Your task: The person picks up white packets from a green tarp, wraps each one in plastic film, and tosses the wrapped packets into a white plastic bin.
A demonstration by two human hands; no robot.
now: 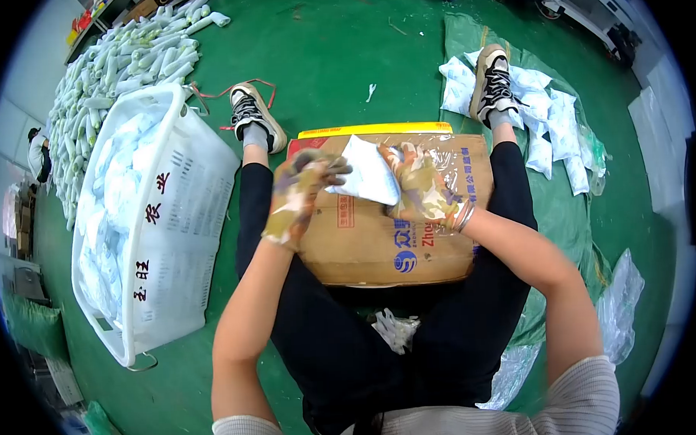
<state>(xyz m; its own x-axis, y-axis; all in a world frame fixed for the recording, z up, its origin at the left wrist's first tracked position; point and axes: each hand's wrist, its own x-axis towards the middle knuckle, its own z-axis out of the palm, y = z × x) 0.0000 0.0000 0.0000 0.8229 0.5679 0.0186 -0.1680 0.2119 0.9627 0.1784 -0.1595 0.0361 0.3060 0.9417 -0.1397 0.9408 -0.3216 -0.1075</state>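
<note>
A cardboard box [349, 256] with blue and red print lies between my legs. Above it, a white and pale blue packet [366, 173] is held between my hands. My right hand [423, 183], in a camouflage-patterned glove, has its fingers closed on the packet's right edge. On the packet's left side is my left hand [305, 190], gloved alike and blurred by motion; its fingers are bent near the edge, and whether they grip it is unclear.
A white basket [176, 223] of pale blue packets stands at left, before a large pile of wrapped vegetables [120, 68]. More packets [563, 125] lie on a green sheet [464, 37] at right. A person [38, 155] is at far left.
</note>
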